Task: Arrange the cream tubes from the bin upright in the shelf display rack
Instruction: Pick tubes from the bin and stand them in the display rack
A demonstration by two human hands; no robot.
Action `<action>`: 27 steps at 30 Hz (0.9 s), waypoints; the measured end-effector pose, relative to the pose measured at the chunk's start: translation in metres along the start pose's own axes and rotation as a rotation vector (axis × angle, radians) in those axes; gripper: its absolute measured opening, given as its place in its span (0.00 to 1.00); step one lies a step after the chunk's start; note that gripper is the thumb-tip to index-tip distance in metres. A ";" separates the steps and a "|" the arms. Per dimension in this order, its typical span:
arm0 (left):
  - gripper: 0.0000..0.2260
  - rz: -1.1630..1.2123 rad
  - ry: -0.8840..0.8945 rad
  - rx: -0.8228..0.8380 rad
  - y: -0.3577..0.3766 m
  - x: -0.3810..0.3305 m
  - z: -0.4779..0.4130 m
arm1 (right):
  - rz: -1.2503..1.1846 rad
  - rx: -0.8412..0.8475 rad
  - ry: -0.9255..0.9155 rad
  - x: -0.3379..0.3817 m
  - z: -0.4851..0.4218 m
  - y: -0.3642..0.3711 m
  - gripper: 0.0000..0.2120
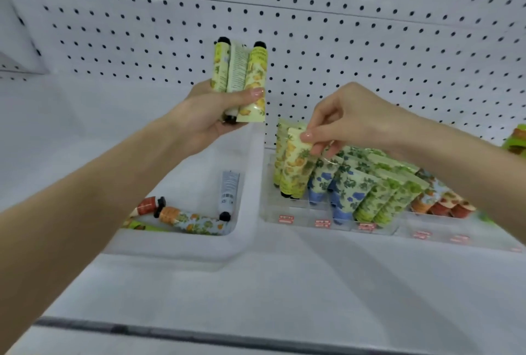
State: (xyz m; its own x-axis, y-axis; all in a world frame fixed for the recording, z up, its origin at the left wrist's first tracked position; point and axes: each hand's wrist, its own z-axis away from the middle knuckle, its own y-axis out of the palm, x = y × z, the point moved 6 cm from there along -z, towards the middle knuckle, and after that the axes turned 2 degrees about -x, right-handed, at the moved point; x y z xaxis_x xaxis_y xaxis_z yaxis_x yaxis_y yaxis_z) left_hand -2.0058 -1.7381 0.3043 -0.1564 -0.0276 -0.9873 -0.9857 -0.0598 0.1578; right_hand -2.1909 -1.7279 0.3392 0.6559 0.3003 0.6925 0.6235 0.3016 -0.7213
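My left hand (205, 115) is raised above the white bin (247, 184) and grips three yellow-green cream tubes (242, 70), two with black caps up and one with its cap down. My right hand (341, 124) pinches the crimped top of a yellow-patterned tube (296, 172) that stands cap-down in the leftmost slot of the clear display rack (299, 219). A second yellow tube stands just behind it. Several tubes with blue, green and orange prints lean in the rack's slots further right. Loose tubes (187, 219) lie at the bottom of the bin.
The bin and rack sit side by side on a white shelf (284, 283) backed by white pegboard (370, 41). Red price labels line the rack's front. A green item (516, 139) shows at the right edge. A dark strip runs along the shelf's front edge.
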 end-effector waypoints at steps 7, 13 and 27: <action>0.11 0.024 -0.021 -0.003 0.002 0.003 -0.005 | 0.223 -0.190 -0.009 -0.005 -0.010 0.011 0.07; 0.11 0.029 -0.060 0.012 0.005 0.010 -0.006 | 0.349 -0.325 0.012 -0.014 -0.012 0.018 0.08; 0.09 0.066 -0.076 -0.014 0.004 0.011 0.001 | 0.477 -0.378 -0.051 -0.018 -0.009 0.031 0.07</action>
State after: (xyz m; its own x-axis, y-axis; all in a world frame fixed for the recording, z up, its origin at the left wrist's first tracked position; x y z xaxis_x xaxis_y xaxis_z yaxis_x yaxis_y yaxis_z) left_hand -2.0113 -1.7376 0.2938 -0.2255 0.0436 -0.9733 -0.9722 -0.0748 0.2219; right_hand -2.1793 -1.7322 0.3040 0.8848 0.3687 0.2849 0.3797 -0.2161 -0.8995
